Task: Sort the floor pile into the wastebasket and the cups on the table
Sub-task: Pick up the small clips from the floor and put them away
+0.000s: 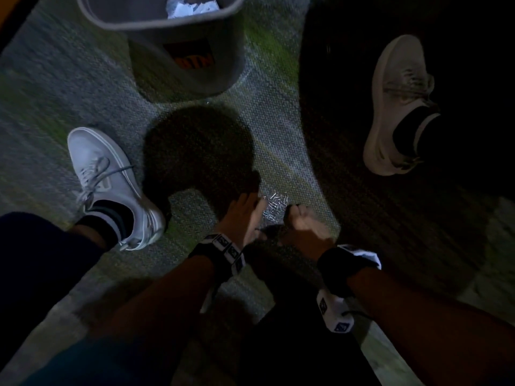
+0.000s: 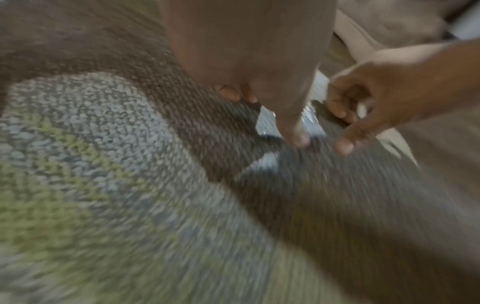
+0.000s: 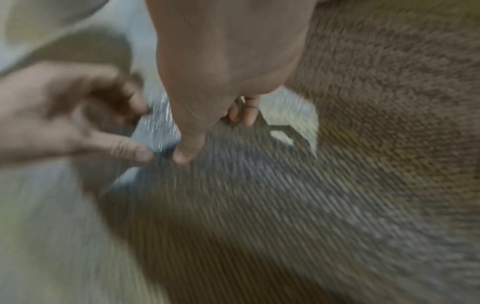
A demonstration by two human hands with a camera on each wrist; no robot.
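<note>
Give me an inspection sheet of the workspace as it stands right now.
Surface: patterned grey-green carpet, partly in deep shadow.
Job's things: small pile of silver paper clips on the carpet between both hands; grey wastebasket beyond it, crumpled white paper inside. Cups and table not in view.
Clutter: nothing seen.
Grips: left hand at the pile's left edge, fingers extended toward it; right hand at its right edge, fingers curled; pictures too blurred to tell whether either holds clips.
Cables: short cord at the right wrist unit.
Surroundings: white sneakers, one either side; dim light.
</note>
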